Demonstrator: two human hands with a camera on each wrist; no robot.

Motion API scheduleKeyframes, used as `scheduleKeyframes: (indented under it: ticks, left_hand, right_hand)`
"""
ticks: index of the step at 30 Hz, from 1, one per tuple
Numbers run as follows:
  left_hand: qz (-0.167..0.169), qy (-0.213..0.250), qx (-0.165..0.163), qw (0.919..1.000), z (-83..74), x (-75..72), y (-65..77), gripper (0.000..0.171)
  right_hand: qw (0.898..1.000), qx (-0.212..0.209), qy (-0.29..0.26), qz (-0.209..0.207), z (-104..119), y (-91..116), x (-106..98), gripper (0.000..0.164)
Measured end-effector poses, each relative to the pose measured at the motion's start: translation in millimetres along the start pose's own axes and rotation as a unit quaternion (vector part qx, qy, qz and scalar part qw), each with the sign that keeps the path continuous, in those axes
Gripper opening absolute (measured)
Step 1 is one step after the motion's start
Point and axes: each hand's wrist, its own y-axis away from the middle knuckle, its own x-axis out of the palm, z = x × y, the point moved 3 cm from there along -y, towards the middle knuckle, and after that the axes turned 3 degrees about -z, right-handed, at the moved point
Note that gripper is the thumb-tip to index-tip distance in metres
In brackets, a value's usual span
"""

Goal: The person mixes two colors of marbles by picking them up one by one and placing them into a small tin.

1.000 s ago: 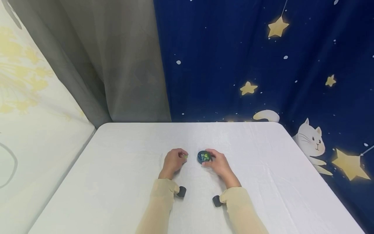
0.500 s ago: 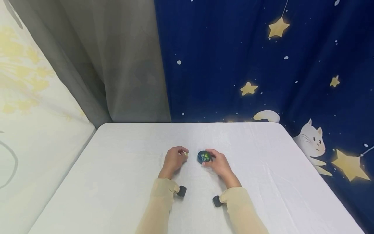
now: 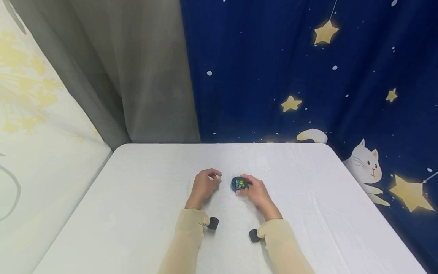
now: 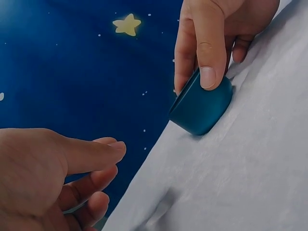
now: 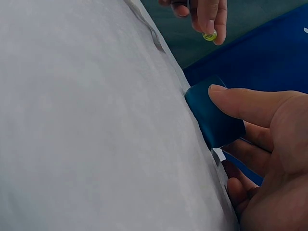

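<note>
A small teal cup (image 4: 204, 108) stands on the white tabletop, with several green and yellowish marbles (image 3: 241, 182) showing inside it in the head view. My right hand (image 3: 256, 191) grips the cup from its right side, thumb on the near wall and fingers on the far one. To the cup's left, apart from it, is my left hand (image 3: 203, 186). Its thumb and fingertip pinch a yellow-green glass marble (image 5: 209, 36), best seen in the right wrist view. In the left wrist view the fingertips hide that marble.
The white-covered table (image 3: 143, 228) extends on all sides of both hands. Behind it hang a grey curtain (image 3: 154, 76) and a dark blue star-printed curtain (image 3: 253, 76). A black wrist camera sits at each cuff, the left one (image 3: 213, 223) and the right one (image 3: 254, 235).
My left hand has shifted slightly forward, toward the table's far edge, with the marble between its fingertips. My right hand and the cup have stayed in place.
</note>
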Motion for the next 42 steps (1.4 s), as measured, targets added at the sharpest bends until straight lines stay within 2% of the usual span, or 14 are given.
scheduleKeyframes:
  ticks: [9, 21, 34, 42]
  left_hand:
    - [-0.002, 0.008, 0.006, 0.9999, -3.8, 2.7, -0.4, 0.014]
    - [0.003, 0.025, 0.009, 0.9997, -21.0, 7.1, 4.2, 0.015]
    - [0.004, 0.043, 0.035, 0.9985, -28.9, 13.0, 4.5, 0.014]
    - [-0.004, 0.091, 0.051, 0.9945, -34.9, 16.6, 7.5, 0.017]
  right_hand:
    - [1.0, -0.004, 0.001, 0.001, 0.3, 0.1, 0.0, 0.058]
    - [1.0, -0.007, 0.0, -0.002, 0.3, 0.5, -0.9, 0.058]
    - [1.0, -0.016, -0.002, 0.0, 1.2, 0.8, -1.8, 0.059]
    - [1.0, -0.021, 0.001, -0.002, 0.2, 0.7, -1.5, 0.058]
